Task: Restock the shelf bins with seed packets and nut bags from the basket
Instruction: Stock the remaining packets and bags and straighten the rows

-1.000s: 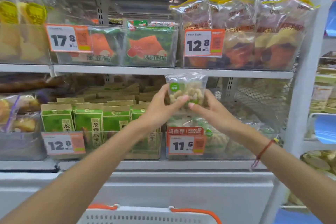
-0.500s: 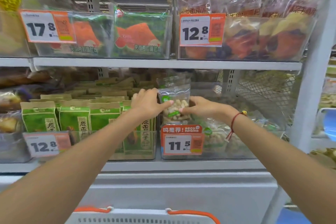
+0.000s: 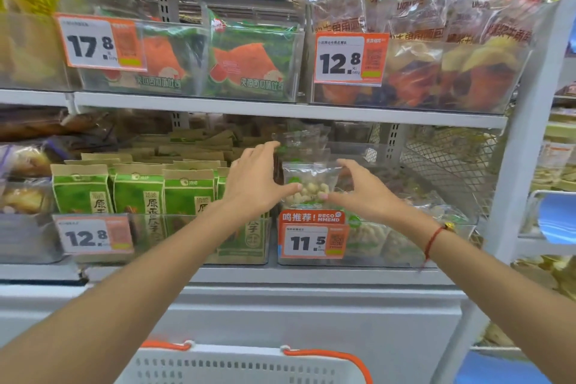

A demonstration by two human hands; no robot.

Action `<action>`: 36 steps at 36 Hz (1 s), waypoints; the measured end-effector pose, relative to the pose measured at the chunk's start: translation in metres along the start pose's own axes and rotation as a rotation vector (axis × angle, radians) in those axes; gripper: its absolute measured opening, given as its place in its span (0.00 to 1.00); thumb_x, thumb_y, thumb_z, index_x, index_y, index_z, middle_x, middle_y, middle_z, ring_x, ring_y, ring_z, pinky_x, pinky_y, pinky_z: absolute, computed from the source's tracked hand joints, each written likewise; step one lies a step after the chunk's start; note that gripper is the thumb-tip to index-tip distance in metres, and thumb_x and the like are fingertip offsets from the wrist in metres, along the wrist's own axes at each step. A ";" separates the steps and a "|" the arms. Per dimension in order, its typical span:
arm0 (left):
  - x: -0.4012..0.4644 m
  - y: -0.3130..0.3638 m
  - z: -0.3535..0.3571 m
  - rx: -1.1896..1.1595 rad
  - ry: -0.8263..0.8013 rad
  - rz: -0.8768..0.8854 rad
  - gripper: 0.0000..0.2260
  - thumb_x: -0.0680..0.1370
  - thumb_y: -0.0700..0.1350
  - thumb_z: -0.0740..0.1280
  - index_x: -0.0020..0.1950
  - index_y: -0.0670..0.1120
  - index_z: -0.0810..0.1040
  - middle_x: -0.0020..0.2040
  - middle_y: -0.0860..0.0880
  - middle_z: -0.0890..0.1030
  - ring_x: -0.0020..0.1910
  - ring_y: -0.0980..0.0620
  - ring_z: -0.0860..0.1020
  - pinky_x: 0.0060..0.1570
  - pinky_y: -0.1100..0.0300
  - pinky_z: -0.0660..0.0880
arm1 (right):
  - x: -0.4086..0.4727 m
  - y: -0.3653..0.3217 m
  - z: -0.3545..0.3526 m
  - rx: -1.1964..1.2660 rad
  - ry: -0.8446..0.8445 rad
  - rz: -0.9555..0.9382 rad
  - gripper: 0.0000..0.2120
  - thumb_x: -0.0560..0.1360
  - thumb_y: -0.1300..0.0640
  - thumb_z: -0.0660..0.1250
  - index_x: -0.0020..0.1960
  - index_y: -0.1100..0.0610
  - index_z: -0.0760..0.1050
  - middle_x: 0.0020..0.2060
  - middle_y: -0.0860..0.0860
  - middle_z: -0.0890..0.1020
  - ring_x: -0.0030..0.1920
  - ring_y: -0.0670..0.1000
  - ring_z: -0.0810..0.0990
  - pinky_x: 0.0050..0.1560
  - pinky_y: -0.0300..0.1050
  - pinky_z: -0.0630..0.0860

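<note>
Left hand [image 3: 254, 179] fingers held together, thumb tip at the lower left edge of the nut bag [image 3: 308, 185]; whether it pinches or only steadies, cannot tell. Right hand [image 3: 363, 188] fingers loosely spread, index curved over the bag's upper right corner, thumb tip at its lower right edge. Contact looks light on both sides.

Nut bag stands upright at the front of the clear bin [image 3: 371, 256] on the middle shelf, right of centre, just behind the orange 11.5 price tag [image 3: 312, 238]. More clear bags stand behind it, one showing above its top seam.

Handling, as judged: small, light, clear film pouch with loose pale nuts in the lower half. Soft and crinkly, likely slick; no stiffness of its own, so it may slump or tip forward when let go. Best held by the side edges or the flat top seam, not the bulging middle.

Around: seed packets [image 3: 138, 193], green and kraft, packed in rows in the bin to the left, touching the left wrist side. Upper shelf edge [image 3: 280, 109] runs close above, limiting headroom. Wire mesh panel [image 3: 448, 165] far right of the bin. White basket [image 3: 243, 366] with orange handles sits near, bottom centre; its contents are not visible.
</note>
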State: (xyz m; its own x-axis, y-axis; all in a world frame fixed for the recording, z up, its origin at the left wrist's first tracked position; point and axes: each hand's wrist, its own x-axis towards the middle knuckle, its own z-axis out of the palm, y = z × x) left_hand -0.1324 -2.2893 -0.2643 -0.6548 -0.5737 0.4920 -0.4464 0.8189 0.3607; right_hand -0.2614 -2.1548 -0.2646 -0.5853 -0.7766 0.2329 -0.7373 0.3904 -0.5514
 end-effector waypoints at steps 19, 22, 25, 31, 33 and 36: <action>-0.187 -0.088 0.018 -0.137 -0.258 -0.116 0.09 0.77 0.53 0.65 0.57 0.60 0.73 0.52 0.65 0.76 0.51 0.63 0.76 0.50 0.59 0.73 | -0.101 -0.012 0.118 -0.416 -0.660 -0.260 0.18 0.78 0.46 0.62 0.66 0.48 0.69 0.57 0.45 0.76 0.55 0.48 0.75 0.54 0.45 0.71; -0.213 -0.124 0.040 -0.072 -0.554 -0.184 0.10 0.78 0.55 0.63 0.58 0.59 0.74 0.52 0.64 0.76 0.51 0.60 0.77 0.50 0.58 0.74 | -0.112 0.008 0.167 -0.553 -0.979 -0.202 0.20 0.80 0.47 0.59 0.70 0.50 0.65 0.62 0.48 0.75 0.62 0.51 0.73 0.63 0.45 0.65; -0.254 -0.165 0.072 -0.062 -0.657 -0.356 0.11 0.79 0.52 0.62 0.61 0.55 0.74 0.59 0.58 0.77 0.55 0.56 0.77 0.53 0.57 0.73 | -0.133 0.038 0.221 -0.596 -1.125 -0.091 0.22 0.81 0.48 0.58 0.73 0.52 0.62 0.68 0.52 0.70 0.67 0.54 0.69 0.66 0.48 0.65; -0.357 -0.223 0.128 -0.016 -0.838 -0.612 0.14 0.80 0.47 0.62 0.66 0.53 0.72 0.64 0.51 0.76 0.59 0.50 0.76 0.56 0.58 0.72 | -0.199 0.097 0.312 -0.503 -1.028 0.085 0.29 0.80 0.54 0.59 0.77 0.57 0.51 0.70 0.57 0.67 0.69 0.58 0.67 0.62 0.52 0.71; -0.374 -0.224 0.138 0.029 -0.898 -0.596 0.11 0.80 0.48 0.61 0.62 0.52 0.74 0.59 0.51 0.78 0.55 0.50 0.77 0.54 0.56 0.74 | -0.220 0.111 0.329 -0.575 -1.050 0.087 0.33 0.79 0.57 0.60 0.78 0.57 0.46 0.74 0.58 0.59 0.73 0.58 0.60 0.67 0.53 0.67; -0.389 -0.218 0.150 0.136 -0.961 -0.489 0.11 0.80 0.44 0.58 0.59 0.50 0.74 0.54 0.50 0.80 0.51 0.49 0.78 0.50 0.54 0.76 | -0.241 0.128 0.343 -0.615 -1.195 -0.002 0.37 0.78 0.56 0.63 0.78 0.53 0.44 0.77 0.54 0.48 0.76 0.57 0.49 0.72 0.56 0.59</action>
State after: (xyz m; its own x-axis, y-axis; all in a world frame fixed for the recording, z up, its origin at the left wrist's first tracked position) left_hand 0.1285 -2.2425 -0.6531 -0.5650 -0.6336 -0.5286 -0.8136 0.5342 0.2293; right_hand -0.0994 -2.0874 -0.6656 -0.1657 -0.6066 -0.7776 -0.9530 0.3014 -0.0320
